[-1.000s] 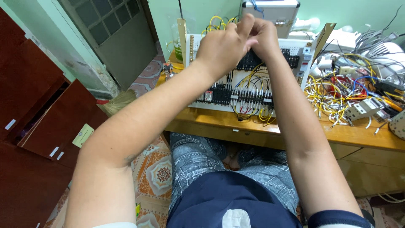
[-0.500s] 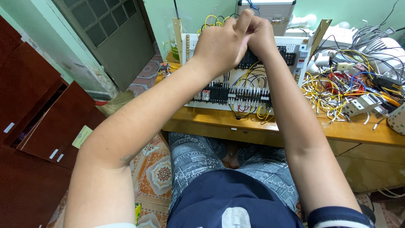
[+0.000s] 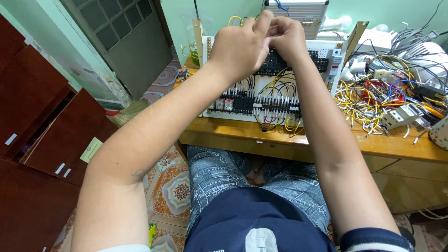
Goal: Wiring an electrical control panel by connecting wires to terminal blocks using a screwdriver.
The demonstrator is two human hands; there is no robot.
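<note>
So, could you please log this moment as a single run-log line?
left hand: raised at top of wiring panel | right hand: touching left, fingers pinched | held item: cannot tell | loose wires: right, on wooden desk

Bare forearms, left hand (image 3: 240,46) and right hand (image 3: 287,35) ungloved, dark navy short sleeves with pale edging, navy shirt with pale patch, grey patterned jeans
</note>
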